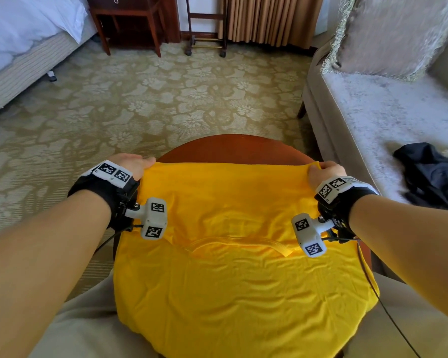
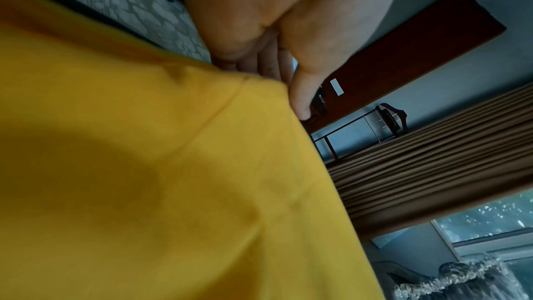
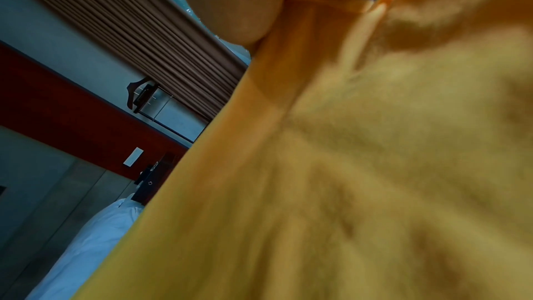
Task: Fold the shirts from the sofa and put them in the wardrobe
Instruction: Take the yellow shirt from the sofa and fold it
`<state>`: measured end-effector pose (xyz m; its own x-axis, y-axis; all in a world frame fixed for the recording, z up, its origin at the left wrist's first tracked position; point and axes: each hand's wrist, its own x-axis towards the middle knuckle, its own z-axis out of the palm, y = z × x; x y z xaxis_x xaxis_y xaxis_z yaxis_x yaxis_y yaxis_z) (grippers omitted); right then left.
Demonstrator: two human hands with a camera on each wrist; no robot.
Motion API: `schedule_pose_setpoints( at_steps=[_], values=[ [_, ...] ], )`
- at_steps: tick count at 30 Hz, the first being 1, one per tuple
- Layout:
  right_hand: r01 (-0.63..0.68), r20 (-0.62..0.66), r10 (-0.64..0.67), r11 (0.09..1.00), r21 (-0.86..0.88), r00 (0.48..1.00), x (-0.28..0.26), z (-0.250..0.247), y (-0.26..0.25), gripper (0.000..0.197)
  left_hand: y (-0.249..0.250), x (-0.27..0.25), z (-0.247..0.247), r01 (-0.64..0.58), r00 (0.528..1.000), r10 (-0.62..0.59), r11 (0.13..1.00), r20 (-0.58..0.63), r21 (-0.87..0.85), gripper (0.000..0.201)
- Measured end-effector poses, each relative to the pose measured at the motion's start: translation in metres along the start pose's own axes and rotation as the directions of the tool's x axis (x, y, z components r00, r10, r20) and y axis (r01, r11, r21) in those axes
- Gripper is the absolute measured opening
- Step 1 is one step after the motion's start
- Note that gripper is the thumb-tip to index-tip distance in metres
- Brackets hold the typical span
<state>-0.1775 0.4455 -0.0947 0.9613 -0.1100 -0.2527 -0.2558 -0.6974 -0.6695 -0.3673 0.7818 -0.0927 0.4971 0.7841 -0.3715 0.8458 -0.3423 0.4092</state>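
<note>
A yellow shirt (image 1: 225, 280) lies spread over a round wooden table (image 1: 233, 148) in front of me, its near part hanging toward my lap. My left hand (image 1: 135, 165) grips the far left corner of the shirt, and my right hand (image 1: 323, 171) grips the far right corner, both holding that edge raised and stretched between them. In the left wrist view the fingers (image 2: 300, 90) wrap behind the yellow shirt (image 2: 144, 168). The right wrist view is filled by the yellow shirt (image 3: 346, 168) pinched under the right hand (image 3: 245, 8). A dark garment (image 1: 429, 171) lies on the sofa (image 1: 373, 112) to the right.
A bed (image 1: 23, 47) with white bedding stands at the far left. A dark wooden nightstand (image 1: 130, 19) and a wheeled rack (image 1: 204, 29) stand against the far wall by tan curtains (image 1: 269, 19). A fringed cushion (image 1: 393, 37) leans on the sofa. Patterned carpet (image 1: 140, 99) lies beyond the table.
</note>
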Motion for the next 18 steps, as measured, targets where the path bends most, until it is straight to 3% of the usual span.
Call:
schedule_pose_setpoints(
  at_steps=[3,5,8,10,13,18],
  values=[
    [-0.088,-0.066,0.085,0.996,-0.031,0.994,-0.005,0.007,-0.013,0.043,0.003,-0.009,0.001,0.010,1.000,-0.014,0.989,-0.025,-0.148,0.068],
    [-0.055,-0.153,0.035,0.990,-0.130,0.988,-0.013,0.010,-0.015,0.060,0.007,-0.015,0.003,0.035,0.998,-0.046,0.970,-0.043,-0.239,0.070],
    [0.230,0.023,-0.239,0.895,-0.382,0.971,-0.038,0.014,-0.001,0.105,0.007,-0.030,0.008,0.024,0.999,-0.030,0.973,-0.027,-0.231,0.077],
    [0.373,0.185,-0.325,0.786,-0.493,0.928,-0.051,0.020,0.014,0.120,0.001,-0.042,0.013,0.000,1.000,-0.001,0.986,-0.002,-0.168,0.084],
    [0.391,0.315,-0.240,0.675,-0.626,0.918,-0.062,0.024,0.030,0.122,-0.014,-0.053,0.020,0.010,1.000,-0.007,0.992,0.024,-0.124,0.099],
    [0.187,0.153,-0.120,0.802,-0.567,0.981,-0.078,0.002,0.034,0.103,-0.047,-0.086,0.025,0.195,0.978,-0.158,0.925,0.135,-0.326,0.096]
  ],
)
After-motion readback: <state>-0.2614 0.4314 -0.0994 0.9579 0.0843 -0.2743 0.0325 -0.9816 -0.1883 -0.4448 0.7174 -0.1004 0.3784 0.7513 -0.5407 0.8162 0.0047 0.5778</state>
